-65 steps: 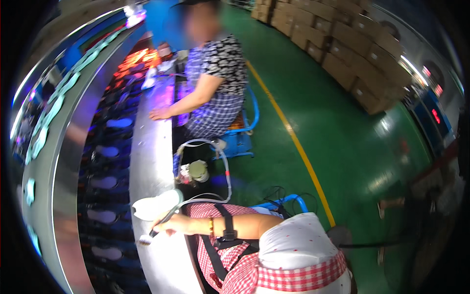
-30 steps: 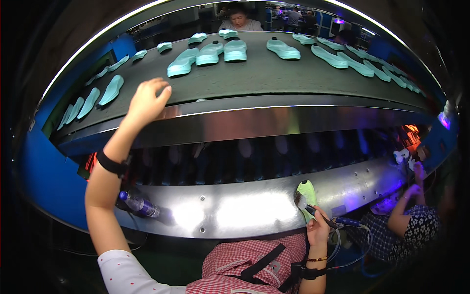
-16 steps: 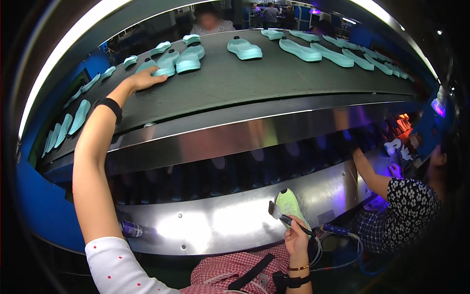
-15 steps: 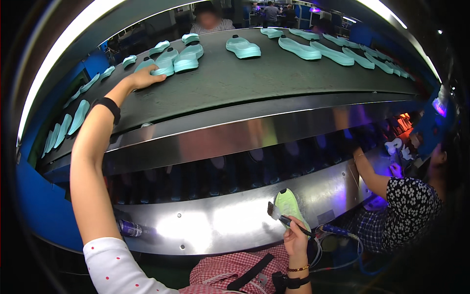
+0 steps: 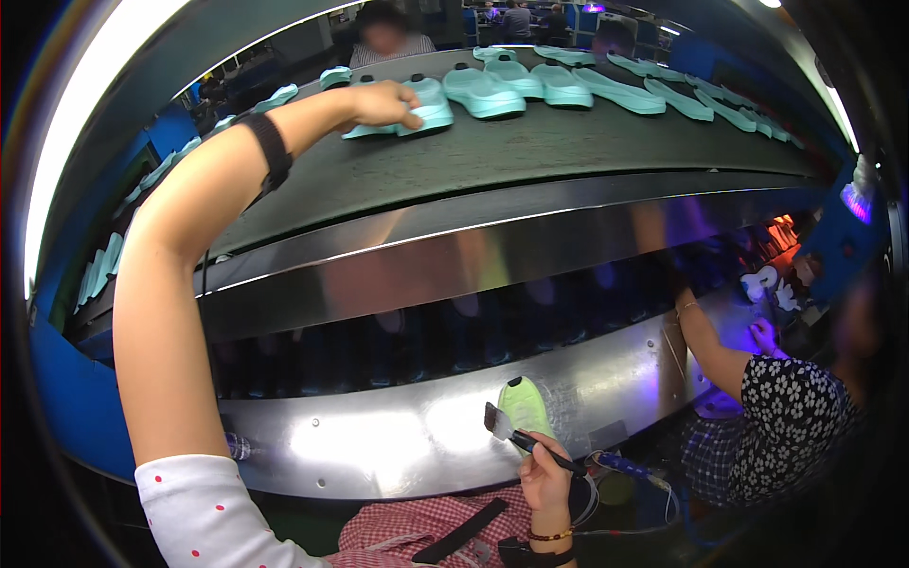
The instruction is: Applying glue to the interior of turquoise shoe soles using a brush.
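Note:
My left hand (image 5: 383, 106) reaches across the dark belt, its fingers curled against a turquoise shoe sole (image 5: 431, 109). Another turquoise sole lies partly hidden beneath that hand, and several more stand close together just to its right. Low in the view, my right hand (image 5: 546, 478) grips a flat brush (image 5: 511, 434) by its black handle, bristles pointing up and left. Right behind the brush a lime-green shoe sole (image 5: 526, 402) lies on the metal ledge, its lower end close to my right fingers; whether they touch it I cannot tell.
Further turquoise soles (image 5: 677, 99) line the belt (image 5: 568, 151). Below it a steel rail (image 5: 454, 241) overhangs a dark slot holding several dim shoe shapes. A co-worker's arm (image 5: 715, 341) reaches into that slot at right; another person sits beyond the belt. A small bottle (image 5: 239, 446) stands by my left elbow.
My left hand has moved right along the belt, and the turquoise soles beside it have shifted right and sit closer together. The view has turned slightly; my right hand keeps its hold on the brush.

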Motion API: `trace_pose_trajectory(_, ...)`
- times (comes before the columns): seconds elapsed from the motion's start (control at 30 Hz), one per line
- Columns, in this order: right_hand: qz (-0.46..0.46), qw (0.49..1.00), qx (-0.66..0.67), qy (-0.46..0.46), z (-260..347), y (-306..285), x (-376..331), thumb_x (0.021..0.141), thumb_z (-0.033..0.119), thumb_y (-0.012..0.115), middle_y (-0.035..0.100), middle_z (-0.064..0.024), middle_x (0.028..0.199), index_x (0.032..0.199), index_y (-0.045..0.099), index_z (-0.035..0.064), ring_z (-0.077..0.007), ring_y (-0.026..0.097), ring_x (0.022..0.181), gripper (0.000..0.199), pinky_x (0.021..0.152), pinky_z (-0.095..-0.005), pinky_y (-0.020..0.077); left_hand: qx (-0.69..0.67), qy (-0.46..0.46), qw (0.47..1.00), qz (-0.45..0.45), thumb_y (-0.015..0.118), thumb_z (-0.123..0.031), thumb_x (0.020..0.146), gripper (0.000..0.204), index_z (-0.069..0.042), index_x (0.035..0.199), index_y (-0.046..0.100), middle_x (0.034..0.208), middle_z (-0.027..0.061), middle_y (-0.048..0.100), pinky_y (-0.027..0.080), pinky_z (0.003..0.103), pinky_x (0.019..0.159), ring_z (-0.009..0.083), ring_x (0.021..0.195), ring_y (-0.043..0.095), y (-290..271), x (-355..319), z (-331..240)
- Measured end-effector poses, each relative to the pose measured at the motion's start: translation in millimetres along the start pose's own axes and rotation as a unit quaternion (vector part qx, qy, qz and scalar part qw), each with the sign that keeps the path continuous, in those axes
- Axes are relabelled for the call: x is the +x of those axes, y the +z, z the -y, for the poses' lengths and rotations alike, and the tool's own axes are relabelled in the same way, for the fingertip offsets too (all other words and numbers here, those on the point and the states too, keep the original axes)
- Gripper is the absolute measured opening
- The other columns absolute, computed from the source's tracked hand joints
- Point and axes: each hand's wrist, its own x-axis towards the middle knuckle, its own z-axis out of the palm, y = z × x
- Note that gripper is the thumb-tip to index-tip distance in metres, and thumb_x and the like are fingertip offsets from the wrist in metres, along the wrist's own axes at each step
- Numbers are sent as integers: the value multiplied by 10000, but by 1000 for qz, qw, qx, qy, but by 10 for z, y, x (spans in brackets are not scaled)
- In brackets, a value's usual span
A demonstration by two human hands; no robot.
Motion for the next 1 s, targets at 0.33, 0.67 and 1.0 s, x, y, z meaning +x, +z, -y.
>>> trace_pose_trajectory(0.33,-18,998,-25,-50,-1,-119,-19,809,36,492,580,-190,993,1010,519,-33,-133,541,518,214,458,-214,417,167,75,982,-34,582,-231,767,337,8,1001,544,908,142,603,428,321,733,215,836,570,-12,-198,-189)
trace_pose_trajectory(0.67,-10,995,-60,-76,10,7,-310,821,50,494,579,-164,999,998,522,-21,-109,521,517,193,450,-193,405,-453,117,748,-471,504,-254,841,303,23,963,528,957,72,532,341,255,849,144,918,478,874,-2271,70)
trace_pose_trajectory(1.0,29,991,-79,-108,-107,179,-526,805,90,550,603,-72,857,996,554,2,-75,505,537,211,458,-184,384,-858,162,484,-54,510,-309,803,568,28,1227,338,1208,186,430,339,511,923,314,1098,446,1967,-3341,552)
